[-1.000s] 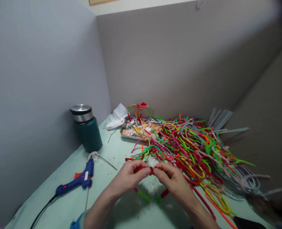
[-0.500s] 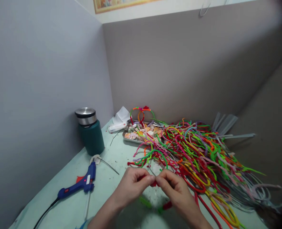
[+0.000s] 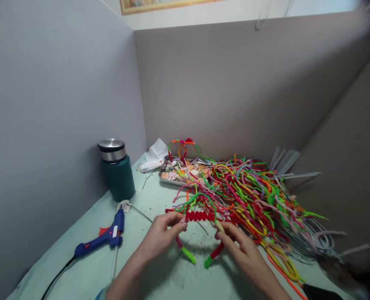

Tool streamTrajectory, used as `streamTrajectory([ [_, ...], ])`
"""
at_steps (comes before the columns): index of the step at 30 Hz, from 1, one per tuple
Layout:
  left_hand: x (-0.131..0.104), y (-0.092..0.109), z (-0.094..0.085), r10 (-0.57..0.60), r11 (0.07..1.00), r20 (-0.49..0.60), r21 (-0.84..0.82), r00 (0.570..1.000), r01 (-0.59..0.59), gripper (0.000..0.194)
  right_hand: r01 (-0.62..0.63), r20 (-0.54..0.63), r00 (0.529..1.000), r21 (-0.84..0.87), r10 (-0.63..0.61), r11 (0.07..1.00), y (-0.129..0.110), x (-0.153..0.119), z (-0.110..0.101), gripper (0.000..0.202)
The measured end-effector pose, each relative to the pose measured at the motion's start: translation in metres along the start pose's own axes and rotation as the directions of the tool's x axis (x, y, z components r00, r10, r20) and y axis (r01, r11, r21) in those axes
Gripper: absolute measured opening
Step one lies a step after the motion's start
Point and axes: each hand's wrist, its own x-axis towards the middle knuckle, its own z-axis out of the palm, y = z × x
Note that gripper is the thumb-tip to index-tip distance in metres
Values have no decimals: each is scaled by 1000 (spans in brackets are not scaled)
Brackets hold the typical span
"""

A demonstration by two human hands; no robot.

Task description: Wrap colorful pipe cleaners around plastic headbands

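Note:
A band of pipe cleaners spans between my two hands, its middle a row of red loops and its two ends curving down to green tips. My left hand pinches it at the left end of the red loops. At the right side, my right hand grips it between thumb and fingers. Just behind the band lies a large tangled pile of coloured pipe cleaners.
A blue glue gun with a cord lies at the left, near a teal bottle. Behind are a metal tray of shells, crumpled white tissue and finished-looking rings. Clear sticks stick out at the back right.
My hands have moved apart, the left one leftward and the right one rightward. The row of red loops, mostly hidden before, now shows between them. The view has shifted slightly.

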Motion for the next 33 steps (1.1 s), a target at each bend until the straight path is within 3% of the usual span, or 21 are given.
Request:
streamTrajectory([
  [6,-1,2,6,-30,988,36,-151,999,35,31,7,-133,991,-71,-16,997,3,-5,7,31],
  [13,-3,2,8,-19,990,-21,-139,1000,16,34,71,-114,990,-143,-88,987,-6,-6,8,27],
  [15,-5,3,9,41,992,-112,-111,993,-54,33,65,-106,991,-151,-82,986,-14,1,0,28],
  [17,-8,4,11,113,991,-287,-38,951,-129,36,43,-139,988,-149,-64,988,-27,17,-11,30],
  [19,-11,3,14,177,984,-456,73,872,-162,30,28,-218,974,-133,-57,991,-42,42,-19,30],
  [21,-14,0,18,245,968,-513,170,822,-183,24,59,-256,963,-118,-88,991,-56,76,-21,30],
  [24,-16,-6,22,336,935,-455,269,825,-232,22,127,-265,953,-89,-147,988,-67,139,-10,30],
  [27,-15,-15,25,390,906,-417,331,821,-263,20,124,-288,947,-74,-140,990,-61,204,10,30],
  [31,-8,-32,32,457,873,-425,380,782,-304,16,66,-312,945,-97,-93,993,-41,274,34,29],
  [33,-3,-41,37,472,875,-495,368,729,-316,14,25,-304,951,-119,-60,993,-32,298,41,27],
])
